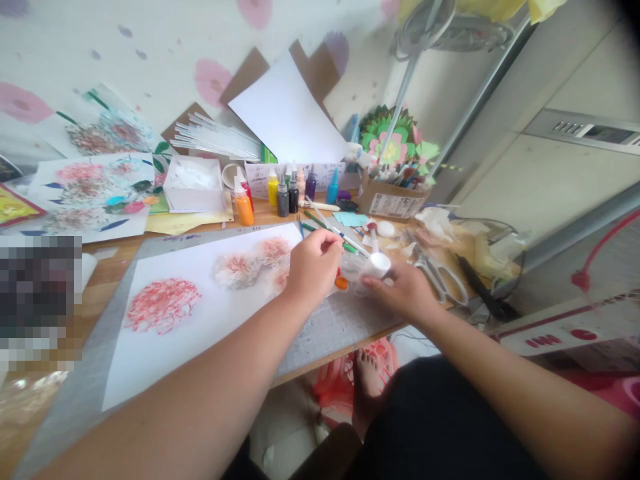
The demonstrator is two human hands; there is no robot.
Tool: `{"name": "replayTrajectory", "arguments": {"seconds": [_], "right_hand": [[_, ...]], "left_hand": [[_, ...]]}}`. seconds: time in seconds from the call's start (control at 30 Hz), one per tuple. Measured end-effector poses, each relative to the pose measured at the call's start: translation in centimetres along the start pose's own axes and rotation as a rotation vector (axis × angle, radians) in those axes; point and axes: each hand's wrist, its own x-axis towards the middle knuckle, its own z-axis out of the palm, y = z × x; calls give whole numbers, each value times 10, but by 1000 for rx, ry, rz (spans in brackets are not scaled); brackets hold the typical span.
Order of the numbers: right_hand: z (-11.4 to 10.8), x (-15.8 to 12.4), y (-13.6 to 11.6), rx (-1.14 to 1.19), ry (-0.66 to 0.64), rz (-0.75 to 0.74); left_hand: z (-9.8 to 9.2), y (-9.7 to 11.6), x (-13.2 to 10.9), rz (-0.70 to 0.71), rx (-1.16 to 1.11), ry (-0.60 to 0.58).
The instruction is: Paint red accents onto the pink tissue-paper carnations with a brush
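My left hand (316,265) hovers over the right part of a white paper sheet (165,363), thumb and forefinger pinched together. Whatever those fingertips hold, if anything, is too small to make out. In my right hand (404,288) is a small white cup-like container (379,265), its round top facing up, with the fingers closed round its side. On the sheet are a red flower (164,305) and, partly behind my left hand, several pale flowers with reddish centres (237,267). An orange blob of colour (341,283) shows between the two hands.
Paint bottles (283,200) stand along the back, beside a white box (194,183). A cardboard box of brushes (393,193) is at back right. Scissors (443,277) lie right of my right hand. A grey cutting mat (325,333) reaches the table's front edge.
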Motion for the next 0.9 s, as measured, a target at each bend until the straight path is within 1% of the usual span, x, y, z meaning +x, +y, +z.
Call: {"name": "replayTrajectory", "arguments": {"seconds": [0.47,0.9], "right_hand": [[1,-2,3,0,22,-14],[3,-3,3,-16,42,-36]], "left_hand": [[-2,0,1,-6,57,12],[-2,1,-1,6,89,-8]]}}
